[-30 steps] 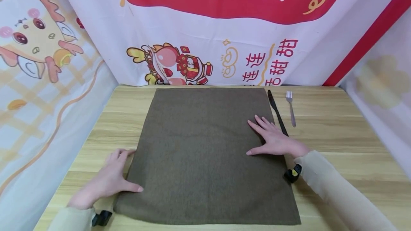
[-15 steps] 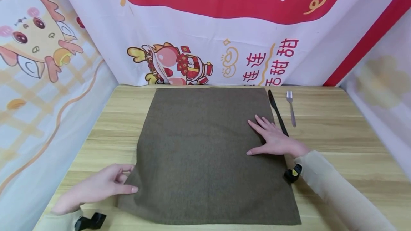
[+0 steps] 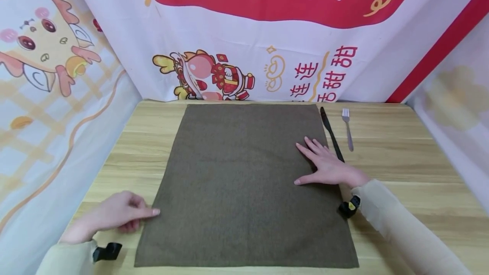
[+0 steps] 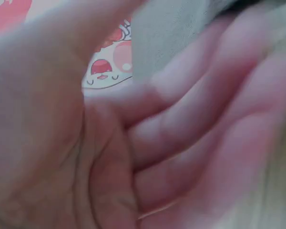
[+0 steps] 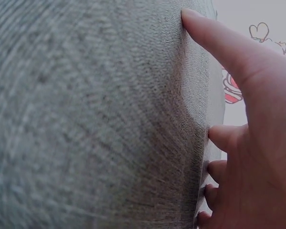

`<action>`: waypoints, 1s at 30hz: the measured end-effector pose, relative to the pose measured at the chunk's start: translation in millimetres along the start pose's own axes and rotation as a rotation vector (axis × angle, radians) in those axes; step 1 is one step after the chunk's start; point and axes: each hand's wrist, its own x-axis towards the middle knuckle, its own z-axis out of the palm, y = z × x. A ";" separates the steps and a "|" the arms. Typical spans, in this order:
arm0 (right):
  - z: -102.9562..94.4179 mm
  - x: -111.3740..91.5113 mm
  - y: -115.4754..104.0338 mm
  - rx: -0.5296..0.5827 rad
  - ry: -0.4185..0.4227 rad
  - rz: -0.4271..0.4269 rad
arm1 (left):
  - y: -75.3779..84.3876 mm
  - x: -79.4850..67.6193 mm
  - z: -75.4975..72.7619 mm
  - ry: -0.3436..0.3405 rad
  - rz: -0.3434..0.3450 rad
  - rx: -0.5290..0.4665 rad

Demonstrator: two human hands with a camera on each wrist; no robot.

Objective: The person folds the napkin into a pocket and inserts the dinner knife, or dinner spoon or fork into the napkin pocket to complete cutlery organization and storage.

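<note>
A square dark brown cloth (image 3: 240, 173) lies spread over the wooden table. At its left edge, my left hand (image 3: 118, 213) pinches the cloth, the thumb on top and the other fingers curled below. In the left wrist view the fingers (image 4: 181, 138) are blurred, and the cloth fills the space past them. My right hand (image 3: 328, 166) rests spread on the cloth's right side; the right wrist view has its thumb (image 5: 229, 43) and fingertips pressed against the fabric. A black knife (image 3: 330, 133) lies along the cloth's right edge, its lower end hidden by the right hand.
To the right of the knife lies a small fork (image 3: 348, 128), tines away from me. The wooden table (image 3: 393, 147) ends at a printed hanging (image 3: 229, 33) at the back, with more printed fabric (image 3: 76, 109) on the left side.
My left hand lifted and pulled the cloth's lower left side, which was bunched; that corner now lies flat and straight. The right hand has stayed in place.
</note>
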 end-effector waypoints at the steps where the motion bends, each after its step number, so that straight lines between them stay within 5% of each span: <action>1: 0.0 -0.6 0.5 0.003 0.002 -0.003 | 3.0 4.9 -2.0 0.073 -0.006 0.054; 5: 2.5 -2.0 4.5 0.016 0.012 -0.025 | 16.7 27.0 -5.2 0.330 0.006 0.208; 8: 6.2 -2.3 8.4 0.009 0.004 -0.016 | 27.2 44.5 -5.3 0.410 0.056 0.227; 17: -2.5 1.6 9.2 0.041 0.098 0.005 | 55.0 102.6 -13.0 0.444 0.137 0.144; 30: -58.7 38.3 38.3 0.294 0.325 0.141 | 68.8 176.7 -51.2 0.518 0.172 -0.092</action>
